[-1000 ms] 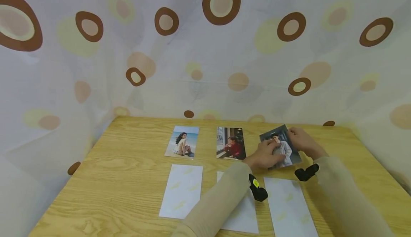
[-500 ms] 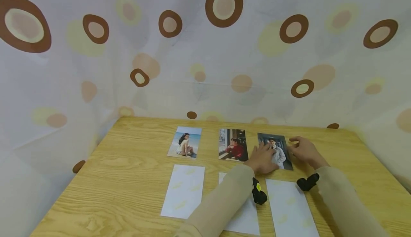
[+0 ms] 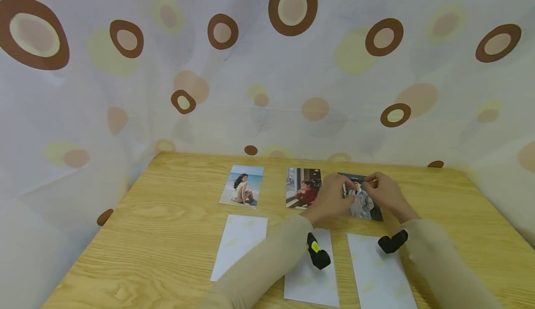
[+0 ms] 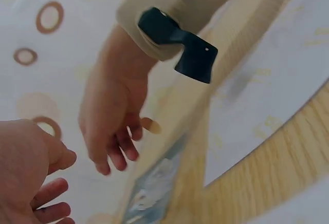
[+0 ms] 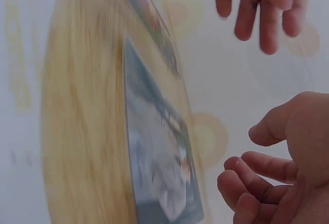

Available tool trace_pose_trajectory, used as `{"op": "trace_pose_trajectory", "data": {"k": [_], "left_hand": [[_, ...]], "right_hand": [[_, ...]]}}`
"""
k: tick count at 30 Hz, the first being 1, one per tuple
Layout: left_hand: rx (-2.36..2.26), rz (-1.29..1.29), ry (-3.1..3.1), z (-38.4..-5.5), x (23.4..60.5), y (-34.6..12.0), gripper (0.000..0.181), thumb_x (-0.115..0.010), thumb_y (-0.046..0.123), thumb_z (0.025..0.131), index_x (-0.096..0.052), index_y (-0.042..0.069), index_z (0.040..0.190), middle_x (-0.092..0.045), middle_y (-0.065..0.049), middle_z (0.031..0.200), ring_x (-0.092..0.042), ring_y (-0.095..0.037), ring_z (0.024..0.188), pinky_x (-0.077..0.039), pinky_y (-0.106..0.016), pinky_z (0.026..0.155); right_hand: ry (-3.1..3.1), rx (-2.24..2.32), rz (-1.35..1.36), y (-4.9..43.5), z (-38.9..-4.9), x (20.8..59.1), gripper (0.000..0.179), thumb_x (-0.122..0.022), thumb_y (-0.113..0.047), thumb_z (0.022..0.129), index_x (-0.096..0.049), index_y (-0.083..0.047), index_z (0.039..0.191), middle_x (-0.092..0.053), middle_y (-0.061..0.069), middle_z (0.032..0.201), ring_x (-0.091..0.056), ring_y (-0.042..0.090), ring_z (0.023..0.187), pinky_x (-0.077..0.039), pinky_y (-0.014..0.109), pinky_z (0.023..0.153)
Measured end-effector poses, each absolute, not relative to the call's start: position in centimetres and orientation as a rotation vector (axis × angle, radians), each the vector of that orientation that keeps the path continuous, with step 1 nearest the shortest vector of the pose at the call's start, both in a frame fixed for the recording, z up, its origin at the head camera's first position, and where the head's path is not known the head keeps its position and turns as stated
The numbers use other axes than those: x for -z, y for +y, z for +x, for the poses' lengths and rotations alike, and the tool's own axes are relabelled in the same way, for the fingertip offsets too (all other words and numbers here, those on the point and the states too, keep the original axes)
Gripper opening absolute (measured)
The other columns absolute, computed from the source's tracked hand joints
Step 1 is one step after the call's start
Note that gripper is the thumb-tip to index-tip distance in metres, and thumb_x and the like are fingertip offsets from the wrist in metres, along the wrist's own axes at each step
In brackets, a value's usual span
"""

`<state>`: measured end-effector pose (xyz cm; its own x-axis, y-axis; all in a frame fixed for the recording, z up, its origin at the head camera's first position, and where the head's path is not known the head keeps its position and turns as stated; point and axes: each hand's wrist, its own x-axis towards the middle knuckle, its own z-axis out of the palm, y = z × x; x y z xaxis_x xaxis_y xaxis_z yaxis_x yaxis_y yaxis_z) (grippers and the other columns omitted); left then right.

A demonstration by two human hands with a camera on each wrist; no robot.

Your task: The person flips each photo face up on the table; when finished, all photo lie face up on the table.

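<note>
A dark photo print (image 3: pixel 362 205) of a person in a light jacket lies at the right of the back row on the wooden table. My left hand (image 3: pixel 332 194) hovers over its left edge, fingers loosely bent, with nothing in them. Opposite it, my right hand (image 3: pixel 388 193) hangs above the photo's right side, likewise holding nothing. In the right wrist view a gap separates the right hand (image 5: pixel 295 165) from the photo print (image 5: pixel 157 157). The left hand partly hides the photo in the head view.
A café photo (image 3: pixel 302 188) and a beach photo (image 3: pixel 243 186) lie to the left. In front are three white sheets with faint yellow marks: left (image 3: pixel 240 239), middle (image 3: pixel 311 281) and right (image 3: pixel 378 272). A dotted curtain (image 3: pixel 259 67) stands behind the table.
The photo print was held tilted in both hands; it went down flat on the table and was released. Both hands have since lifted and drawn closer together above it.
</note>
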<state>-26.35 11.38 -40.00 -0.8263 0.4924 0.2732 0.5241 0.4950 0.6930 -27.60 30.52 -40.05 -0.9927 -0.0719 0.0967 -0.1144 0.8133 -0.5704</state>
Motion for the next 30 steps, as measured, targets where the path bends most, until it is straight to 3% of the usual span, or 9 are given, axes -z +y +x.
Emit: {"op": "trace_pose_trajectory", "data": {"k": [3, 10, 14, 21, 25, 30], "left_hand": [[1.222, -0.927, -2.675, -25.6, 38.9, 9.0, 0.017, -0.057, 0.016, 0.094, -0.065, 0.011, 0.109, -0.058, -0.004, 0.123, -0.046, -0.02, 0.127, -0.036, -0.034, 0.108], [1.324, -0.908, -2.645, -24.3, 38.2, 2.6, 0.015, -0.059, 0.012, 0.094, -0.063, 0.005, 0.107, -0.059, -0.011, 0.111, -0.056, -0.026, 0.103, -0.048, -0.03, 0.09], [1.373, -0.825, -2.669, -23.5, 38.5, -0.7, 0.017, -0.06, 0.013, 0.092, -0.062, 0.003, 0.106, -0.059, -0.013, 0.116, -0.054, -0.033, 0.11, -0.047, -0.041, 0.091], [1.385, -0.76, -2.713, -21.7, 40.5, -6.1, 0.021, -0.063, 0.012, 0.09, -0.061, 0.0, 0.107, -0.06, -0.015, 0.114, -0.053, -0.035, 0.108, -0.048, -0.047, 0.086], [1.323, -0.704, -2.731, -20.7, 41.5, -8.9, 0.02, -0.065, 0.008, 0.088, -0.06, 0.0, 0.105, -0.059, -0.016, 0.114, -0.054, -0.035, 0.107, -0.048, -0.048, 0.086], [1.201, -0.537, -2.809, -19.7, 42.4, -11.7, 0.023, -0.073, 0.01, 0.082, -0.06, 0.005, 0.101, -0.057, -0.011, 0.11, -0.049, -0.029, 0.106, -0.044, -0.043, 0.086]], "right_hand": [[-2.914, -0.957, 0.237, 28.9, -27.1, 39.5, 0.031, -0.051, -0.017, 0.097, -0.054, 0.01, 0.111, -0.061, 0.02, 0.088, -0.054, 0.018, 0.063, -0.044, 0.029, 0.053], [-2.878, -0.939, 0.434, 25.4, -26.3, 38.9, 0.023, -0.054, -0.013, 0.096, -0.057, 0.005, 0.109, -0.061, 0.01, 0.083, -0.051, 0.012, 0.062, -0.042, 0.028, 0.055], [-2.855, -0.957, 0.559, 23.3, -25.6, 39.0, 0.019, -0.057, -0.011, 0.094, -0.059, 0.004, 0.106, -0.061, 0.008, 0.081, -0.051, 0.013, 0.064, -0.042, 0.027, 0.056], [-2.824, -1.068, 0.826, 19.7, -24.2, 39.6, 0.016, -0.063, -0.011, 0.092, -0.061, 0.001, 0.103, -0.058, 0.001, 0.078, -0.048, 0.006, 0.061, -0.042, 0.024, 0.056], [-2.781, -1.025, 1.1, 17.4, -23.8, 39.9, 0.022, -0.067, -0.012, 0.09, -0.061, 0.003, 0.105, -0.061, 0.004, 0.083, -0.051, 0.005, 0.066, -0.046, 0.023, 0.06], [-2.813, -0.929, 1.221, 14.5, -23.1, 40.0, 0.033, -0.07, -0.018, 0.088, -0.062, 0.003, 0.112, -0.063, 0.011, 0.097, -0.059, 0.017, 0.081, -0.05, 0.026, 0.071]]}}
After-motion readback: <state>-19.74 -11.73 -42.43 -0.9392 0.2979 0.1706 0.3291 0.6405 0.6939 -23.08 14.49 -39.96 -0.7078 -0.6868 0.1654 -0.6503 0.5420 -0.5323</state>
